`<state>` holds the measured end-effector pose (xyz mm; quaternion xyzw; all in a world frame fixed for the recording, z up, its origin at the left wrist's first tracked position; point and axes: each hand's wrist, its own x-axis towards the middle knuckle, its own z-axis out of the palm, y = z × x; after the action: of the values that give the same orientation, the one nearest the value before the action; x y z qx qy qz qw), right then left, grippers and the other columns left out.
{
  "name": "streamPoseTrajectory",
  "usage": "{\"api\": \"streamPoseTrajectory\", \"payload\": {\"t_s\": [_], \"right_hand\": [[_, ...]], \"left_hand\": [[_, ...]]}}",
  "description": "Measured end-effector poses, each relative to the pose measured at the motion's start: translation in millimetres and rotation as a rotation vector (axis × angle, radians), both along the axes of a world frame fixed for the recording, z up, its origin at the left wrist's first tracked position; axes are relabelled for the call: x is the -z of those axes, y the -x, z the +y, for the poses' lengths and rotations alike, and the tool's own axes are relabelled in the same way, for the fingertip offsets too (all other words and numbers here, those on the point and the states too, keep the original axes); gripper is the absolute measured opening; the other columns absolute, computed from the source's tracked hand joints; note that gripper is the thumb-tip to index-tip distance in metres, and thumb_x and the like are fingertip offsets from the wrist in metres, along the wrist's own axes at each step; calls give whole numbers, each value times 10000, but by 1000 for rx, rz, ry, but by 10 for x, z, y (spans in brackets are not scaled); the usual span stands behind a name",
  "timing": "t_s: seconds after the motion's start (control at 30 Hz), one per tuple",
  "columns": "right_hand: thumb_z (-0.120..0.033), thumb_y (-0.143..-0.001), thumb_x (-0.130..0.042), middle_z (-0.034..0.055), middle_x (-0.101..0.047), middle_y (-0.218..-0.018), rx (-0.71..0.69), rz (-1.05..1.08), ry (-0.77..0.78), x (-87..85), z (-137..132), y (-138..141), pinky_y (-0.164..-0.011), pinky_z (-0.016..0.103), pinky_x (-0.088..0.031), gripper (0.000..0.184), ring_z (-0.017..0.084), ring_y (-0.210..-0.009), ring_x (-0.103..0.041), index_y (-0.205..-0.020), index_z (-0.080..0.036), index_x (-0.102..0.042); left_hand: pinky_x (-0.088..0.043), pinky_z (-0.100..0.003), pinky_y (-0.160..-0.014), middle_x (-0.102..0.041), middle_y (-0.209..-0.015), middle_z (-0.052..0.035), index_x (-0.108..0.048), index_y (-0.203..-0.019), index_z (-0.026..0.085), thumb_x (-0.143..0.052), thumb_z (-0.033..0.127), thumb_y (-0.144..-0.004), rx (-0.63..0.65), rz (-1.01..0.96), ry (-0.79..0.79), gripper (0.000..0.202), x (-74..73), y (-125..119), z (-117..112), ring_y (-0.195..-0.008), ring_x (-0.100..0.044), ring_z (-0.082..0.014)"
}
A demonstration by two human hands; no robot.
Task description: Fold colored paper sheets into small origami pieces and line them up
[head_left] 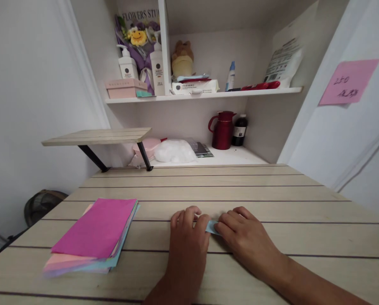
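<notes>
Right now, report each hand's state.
Left hand: closed, holding one end of the blue paper.
Right hand: closed, holding the paper's other end.

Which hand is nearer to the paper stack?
Left. The left hand is to the right of the paper stack, apart from it; the right hand is farther right.
</notes>
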<state>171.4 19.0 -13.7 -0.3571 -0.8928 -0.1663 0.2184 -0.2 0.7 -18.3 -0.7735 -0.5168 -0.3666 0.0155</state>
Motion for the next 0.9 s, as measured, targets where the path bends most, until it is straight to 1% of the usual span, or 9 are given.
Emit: {"api": "streamPoseTrajectory", "payload": {"t_s": [0.1,0.2,0.27,0.33,0.43,0.57,0.77,0.83,0.9], "right_hand": [[-118,-921,-463,22,-601,-726,-12,31,47,44,23,22,-751,365,-339,233,177,-691,-507,-760,-193,-614],[-80,-870,-522,14,-631,-793,-43,141,226,38,56,-5,-785,355,-360,199,179,-763,-543,-856,-226,-657],[-69,-826,-574,5,-653,-875,-66,249,398,17,90,-59,-815,342,-378,228,184,-856,-563,-904,-259,-671],[-111,-809,-626,4,-665,-964,-82,332,539,-1,131,-130,-848,344,-390,198,194,-946,-566,-907,-274,-679],[-221,-802,-687,8,-670,-1043,-85,393,643,-7,186,-222,-889,372,-390,100,214,-1010,-563,-885,-276,-686],[-268,-821,-677,3,-684,-1014,-81,432,666,17,231,-242,-896,378,-398,15,211,-993,-577,-833,-272,-685],[-268,-857,-622,12,-674,-882,-5,474,618,50,274,-150,-816,352,-440,79,199,-886,-590,-794,-242,-662],[-269,-861,-612,17,-665,-904,21,450,594,53,274,-131,-821,363,-439,67,206,-903,-584,-824,-247,-663],[-266,-852,-621,21,-654,-996,21,418,574,52,267,-126,-866,388,-424,86,221,-971,-573,-918,-280,-674]], "left_hand": [[-352,-447,-960,-612,-967,-5,-668,-804,234,-643,63,-773,21,75,-74,175,102,-12,45,-890,-574,-174],[-352,-437,-943,-633,-873,11,-681,-716,230,-673,118,-787,30,137,2,133,138,1,71,-818,-575,-154],[-359,-422,-915,-647,-845,14,-695,-712,240,-674,152,-802,37,155,99,127,95,21,63,-819,-575,-156],[-355,-418,-907,-663,-878,14,-712,-742,259,-670,177,-815,41,159,176,118,24,44,42,-861,-571,-167],[-354,-418,-892,-674,-916,21,-732,-781,298,-705,204,-789,33,129,260,98,-56,75,23,-900,-562,-185],[-360,-411,-882,-670,-961,31,-744,-764,336,-727,221,-760,13,-10,352,116,-54,100,65,-949,-560,-194],[-337,-437,-948,-645,-1066,14,-747,-694,327,-711,239,-737,-95,-148,420,105,-21,87,138,-1043,-538,-219],[-333,-434,-959,-642,-1079,16,-746,-681,326,-705,239,-736,-107,-159,428,110,-28,81,145,-1055,-534,-218],[-335,-425,-964,-640,-1084,19,-745,-677,328,-705,239,-733,-111,-170,433,113,-36,81,149,-1058,-534,-213]]}}
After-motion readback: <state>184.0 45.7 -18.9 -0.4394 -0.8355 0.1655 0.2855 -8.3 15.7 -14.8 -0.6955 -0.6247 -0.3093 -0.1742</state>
